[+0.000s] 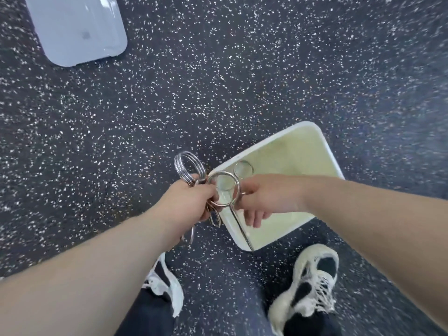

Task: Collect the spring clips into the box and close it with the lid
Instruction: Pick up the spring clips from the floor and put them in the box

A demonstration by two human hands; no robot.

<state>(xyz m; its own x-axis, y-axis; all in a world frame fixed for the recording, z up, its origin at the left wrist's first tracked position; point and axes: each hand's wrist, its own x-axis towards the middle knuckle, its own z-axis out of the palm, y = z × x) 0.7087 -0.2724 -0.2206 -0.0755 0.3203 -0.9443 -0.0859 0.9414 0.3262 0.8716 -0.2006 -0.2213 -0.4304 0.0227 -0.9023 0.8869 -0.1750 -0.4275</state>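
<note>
Hands (218,202) clamp shiny coiled steel spring clips (191,169) just above the open white plastic box (324,146), right hand nearer.

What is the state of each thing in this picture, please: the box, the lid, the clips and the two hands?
Box: open, on the floor, no lid on it.
Lid: lying flat on the floor, far from the box.
Bundle of spring clips: held in the left hand, not yet in the box.
Single spring clip: held by the right hand, over the box edge.
Small ring: above the box; whether it rests inside is unclear.
</note>
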